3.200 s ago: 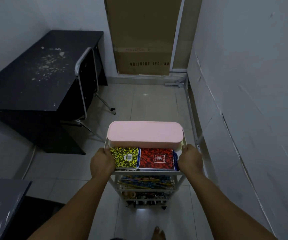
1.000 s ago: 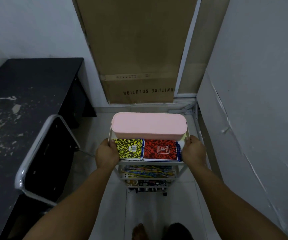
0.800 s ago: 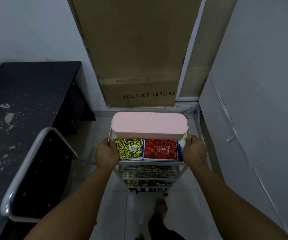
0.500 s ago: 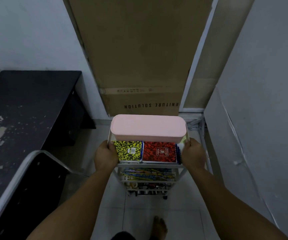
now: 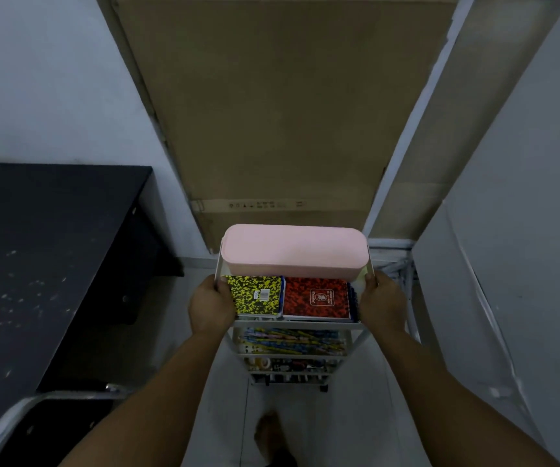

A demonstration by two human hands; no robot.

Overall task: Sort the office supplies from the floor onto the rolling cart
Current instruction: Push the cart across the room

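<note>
The white rolling cart (image 5: 359,338) stands on the tiled floor in front of me. On its top shelf lie a pink box (image 5: 293,252), a yellow-black notebook (image 5: 255,294) and a red notebook (image 5: 317,298). Coloured pens (image 5: 292,342) fill the middle shelf, and small dark items (image 5: 288,365) sit on the lowest one. My left hand (image 5: 209,306) grips the cart's left top rim. My right hand (image 5: 381,303) grips the right top rim.
A tall cardboard box (image 5: 272,112) leans on the wall just beyond the cart. A black desk (image 5: 36,247) and a chair back (image 5: 36,419) stand at the left. A grey wall (image 5: 514,264) runs along the right. My bare foot (image 5: 270,433) is on the floor behind the cart.
The cart has rolled forward with both hands on it, closer to the cardboard box. The desk and chair have slid back along my left side.
</note>
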